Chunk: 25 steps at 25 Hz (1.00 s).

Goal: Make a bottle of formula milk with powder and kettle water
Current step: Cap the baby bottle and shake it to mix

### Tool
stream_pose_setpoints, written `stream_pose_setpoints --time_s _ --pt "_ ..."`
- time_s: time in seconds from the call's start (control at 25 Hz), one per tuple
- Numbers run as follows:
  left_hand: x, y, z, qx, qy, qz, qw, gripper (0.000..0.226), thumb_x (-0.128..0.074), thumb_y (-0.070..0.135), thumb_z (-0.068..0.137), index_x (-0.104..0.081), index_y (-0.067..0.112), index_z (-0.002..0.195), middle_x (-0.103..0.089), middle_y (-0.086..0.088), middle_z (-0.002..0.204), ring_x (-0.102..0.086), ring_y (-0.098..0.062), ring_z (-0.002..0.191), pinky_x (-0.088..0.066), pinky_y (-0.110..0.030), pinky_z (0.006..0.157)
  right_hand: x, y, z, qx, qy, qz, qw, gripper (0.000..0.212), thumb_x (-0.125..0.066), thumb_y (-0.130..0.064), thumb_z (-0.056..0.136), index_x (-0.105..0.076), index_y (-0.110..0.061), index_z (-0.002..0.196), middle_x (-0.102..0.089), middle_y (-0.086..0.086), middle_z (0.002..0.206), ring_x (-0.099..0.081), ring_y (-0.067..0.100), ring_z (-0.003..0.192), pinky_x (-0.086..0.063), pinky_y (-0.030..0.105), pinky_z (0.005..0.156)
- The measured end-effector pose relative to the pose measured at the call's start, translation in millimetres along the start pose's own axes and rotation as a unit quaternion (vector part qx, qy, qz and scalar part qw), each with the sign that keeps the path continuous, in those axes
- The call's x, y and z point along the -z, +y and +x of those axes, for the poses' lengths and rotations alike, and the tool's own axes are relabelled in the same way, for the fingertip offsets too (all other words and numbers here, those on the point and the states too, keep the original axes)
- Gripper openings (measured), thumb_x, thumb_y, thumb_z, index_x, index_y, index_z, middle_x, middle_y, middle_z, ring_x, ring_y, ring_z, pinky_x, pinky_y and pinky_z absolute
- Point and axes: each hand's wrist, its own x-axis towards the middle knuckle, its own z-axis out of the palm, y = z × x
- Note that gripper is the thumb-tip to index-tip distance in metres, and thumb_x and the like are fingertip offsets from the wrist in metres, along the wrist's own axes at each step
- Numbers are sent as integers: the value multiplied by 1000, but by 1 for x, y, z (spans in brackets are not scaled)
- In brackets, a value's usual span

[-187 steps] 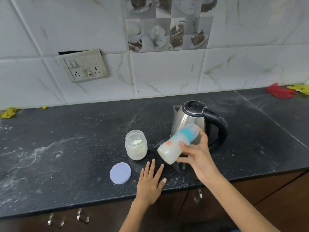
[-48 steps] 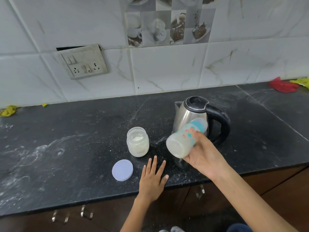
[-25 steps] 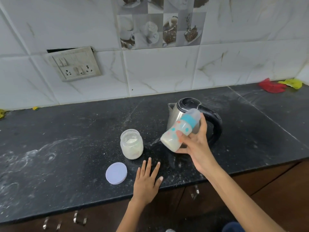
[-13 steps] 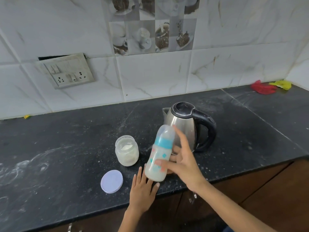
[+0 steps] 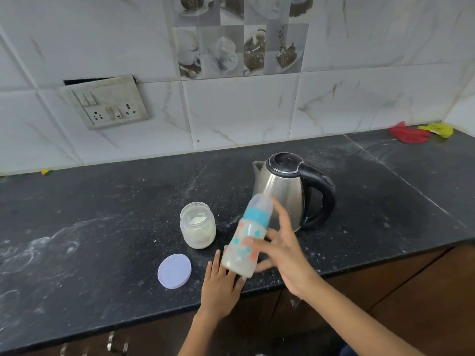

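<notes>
holding a capped baby bottle above the front edge of a black stone countertop, the right hand wraps its fingers around the bottle's lower body, thumb toward the base. the bottle is motion-blurred, tilted with its cap leaning up and to the right, and holds pale milky liquid; it has a blue collar ring, a clear cap and small coloured prints on its side. the left hand lies flat on the countertop just below the bottle's base, palm down, fingers spread and gripping nothing. just left of the bottle stands an open glass jar of white powder, upright. its round lilac lid lies flat on the countertop in front of the jar, to the left of the left hand. behind the bottle stands a stainless steel electric kettle, lid closed, black handle pointing right. white powder dusts the dark surface. a socket plate is mounted on the white marble-look tiled wall. a red cloth and a yellow cloth lie far right by the wall.
</notes>
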Motion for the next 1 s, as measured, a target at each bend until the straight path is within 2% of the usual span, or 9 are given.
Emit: stream_pose_setpoints --time_s 0.04,0.2,0.32,0.36,0.48,0.64,0.8,0.92,1.0 --pt "0 -1 0 -2 2 -7 1000 59 -29 49 99 -8 30 150 -5 -1 161 3 -22 148 2 -38 119 -2 3 -2 -4 -10 0 1000 94 -87 -16 66 -36 -60 130 -71 2 114 -70 25 104 -60 48 63" --pt "2 1 1 -10 -8 18 1000 57 -23 51 99 -2 33 150 12 0 159 14 -23 147 8 -39 118 5 4 5 15 83 89 992 89 -80 -13 72 -33 -53 136 -70 2 115 -72 24 100 -60 50 63" --pt "4 4 -3 7 14 -87 996 58 -44 39 96 -21 23 147 -14 -7 159 -8 -26 148 -3 -43 121 -3 12 -9 -36 -21 -1 999 95 -90 -21 62 -36 -58 131 -72 0 111 -71 24 102 -60 51 65" --pt "4 2 -2 5 16 -72 997 58 -42 40 97 -21 23 148 -13 -6 159 -7 -25 148 0 -42 121 -2 11 -8 -26 -21 -3 999 95 -90 -21 60 -38 -57 131 -72 1 112 -71 24 102 -60 50 65" --pt "1 -1 0 -10 12 16 1000 57 -22 52 99 -1 36 149 18 4 155 15 -22 146 9 -38 117 10 -3 6 23 90 79 993 91 -82 -19 65 -36 -46 138 -67 4 118 -72 25 99 -60 48 66" --pt "-2 0 -2 -7 18 35 999 58 -24 50 99 -6 29 150 1 2 161 5 -20 148 8 -36 118 2 1 -3 -27 -10 15 999 95 -86 -25 61 -35 -48 138 -72 3 114 -71 26 102 -60 47 64" --pt "-1 5 -1 5 36 26 999 56 -20 50 99 -5 33 150 7 1 160 9 -21 148 6 -36 118 20 -9 8 19 83 96 992 84 -76 -21 70 -37 -44 140 -67 4 119 -72 27 100 -60 46 64" --pt "-1 4 -4 0 21 40 999 56 -22 47 100 -6 29 150 6 1 159 7 -22 148 3 -37 119 13 2 -3 -33 4 38 999 82 -81 -22 70 -39 -50 135 -70 4 115 -71 29 102 -60 48 65" --pt "-1 2 -3 2 21 39 999 56 -21 47 100 -5 29 150 6 0 160 9 -22 148 4 -37 119 15 3 -4 -20 6 42 999 82 -80 -20 70 -40 -49 135 -71 4 115 -71 30 102 -60 48 66"
